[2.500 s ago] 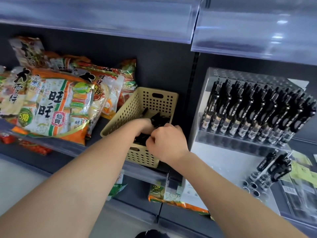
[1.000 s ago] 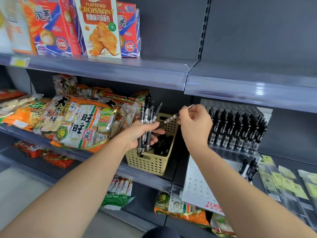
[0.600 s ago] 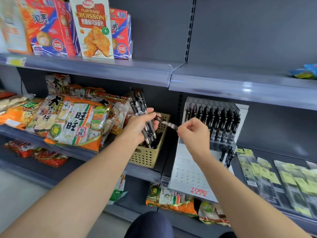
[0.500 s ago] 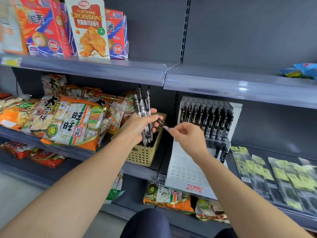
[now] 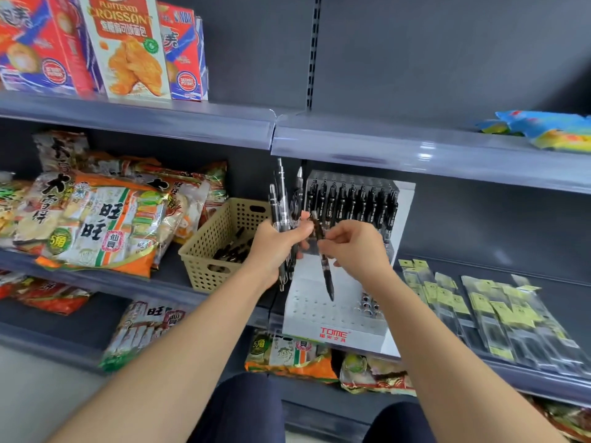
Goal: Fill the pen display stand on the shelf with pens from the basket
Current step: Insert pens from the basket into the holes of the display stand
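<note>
While left hand [image 5: 275, 247] grips a bundle of pens [image 5: 283, 199] upright, right grip: right hand [image 5: 355, 247] pinches one pen [image 5: 325, 271] near its upper end between thumb and fingertips, tip down.
Left grip: fingers wrapped round bundle.
Pen location: hanging over lower tier of pen display stand [image 5: 319, 314], above empty holes, not inserted.
Handling: light, stiff, smooth barrel; probably slips in a loose pinch, so take it mid-barrel to aim.
Stock: more pens in basket [image 5: 217, 238] just left of stand.
Top row [image 5: 351, 199]: looks full.

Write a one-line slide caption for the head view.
Left hand grips a bundle of pens while right hand pinches one pen, tip down, over the white display stand.
</note>
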